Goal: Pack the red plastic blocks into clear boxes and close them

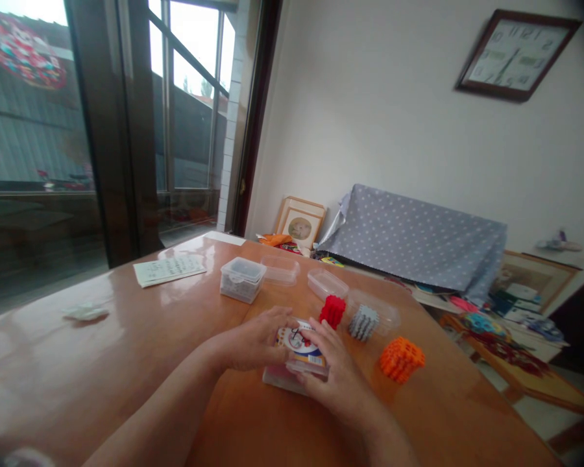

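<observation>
My left hand (260, 338) and my right hand (339, 379) grip a small box with a printed white, blue and orange label (299, 338) from its two sides. Its sides look like clear plastic. Right under it on the table is a pale, flat-sided container (283, 379), partly covered by the box and my hands; whether the two touch I cannot tell. To the right of my right hand stand a red block of stacked pieces (332, 311), a grey one (363, 323) and an orange one (401, 359).
A lidded clear box (243, 280) with grey contents stands beyond my left hand. Behind are clear plastic trays (279, 270) (328, 284). Written paper (169, 270) and a crumpled pale wrapper (85, 312) lie leftward on the brown table (141, 337). A wooden bench (530, 383) stands right.
</observation>
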### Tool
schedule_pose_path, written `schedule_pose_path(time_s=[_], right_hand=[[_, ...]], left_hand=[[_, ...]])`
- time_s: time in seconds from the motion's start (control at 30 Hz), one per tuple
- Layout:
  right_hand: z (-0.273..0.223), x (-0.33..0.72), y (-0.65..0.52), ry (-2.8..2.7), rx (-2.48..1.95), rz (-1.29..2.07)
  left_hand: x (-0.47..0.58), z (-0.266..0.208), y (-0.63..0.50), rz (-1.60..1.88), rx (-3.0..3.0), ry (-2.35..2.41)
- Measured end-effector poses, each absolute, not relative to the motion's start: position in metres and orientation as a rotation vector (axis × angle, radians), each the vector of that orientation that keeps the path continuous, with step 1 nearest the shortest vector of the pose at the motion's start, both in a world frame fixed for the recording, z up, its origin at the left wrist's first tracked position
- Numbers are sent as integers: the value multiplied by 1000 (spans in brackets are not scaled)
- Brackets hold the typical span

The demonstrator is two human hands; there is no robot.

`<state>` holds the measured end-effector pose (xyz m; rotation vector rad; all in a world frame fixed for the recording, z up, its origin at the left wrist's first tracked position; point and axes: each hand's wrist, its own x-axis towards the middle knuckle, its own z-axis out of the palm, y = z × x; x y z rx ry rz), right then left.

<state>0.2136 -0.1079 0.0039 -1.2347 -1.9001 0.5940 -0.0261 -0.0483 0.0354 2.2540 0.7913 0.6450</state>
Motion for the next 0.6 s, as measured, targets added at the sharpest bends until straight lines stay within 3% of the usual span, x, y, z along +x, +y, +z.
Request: schedule_pose_path(time_s=[0.6], right_hand=[[6,219,-110,-1952,-1247,580]], left_hand=[[-26,28,-53,645,2360,849]])
